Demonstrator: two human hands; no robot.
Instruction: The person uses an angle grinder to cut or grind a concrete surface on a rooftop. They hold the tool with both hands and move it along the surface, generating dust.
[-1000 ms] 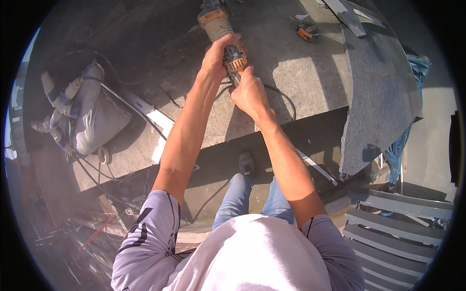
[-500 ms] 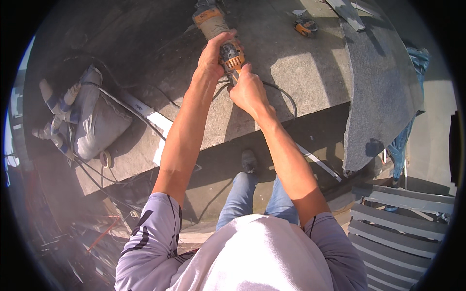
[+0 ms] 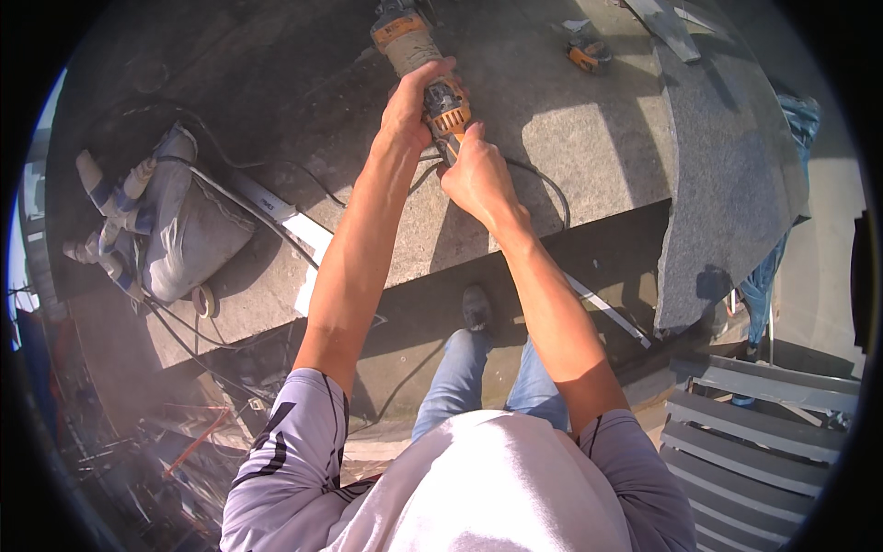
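Note:
Both of my hands are on a dusty orange-and-grey angle grinder (image 3: 410,53), which is held lengthwise over the concrete surface (image 3: 552,147). My left hand (image 3: 407,106) wraps round the middle of its body. Closed on the rear end, beside the orange vents, is my right hand (image 3: 479,175). The front of the grinder reaches the top of the view, where its disc and whatever it touches cannot be made out clearly. A dark cord (image 3: 557,190) loops out from near my right hand across the concrete.
On the right lies a large grey stone slab (image 3: 722,193), with an orange-and-black tape measure (image 3: 587,57) beyond its left edge. To the left are a pale sack (image 3: 193,235), a tape roll (image 3: 204,301) and a white strip (image 3: 308,230). Grey slats (image 3: 754,437) stand at lower right.
The whole view has shifted slightly, so most things sit a little farther right. Both hands keep the same grip on the angle grinder.

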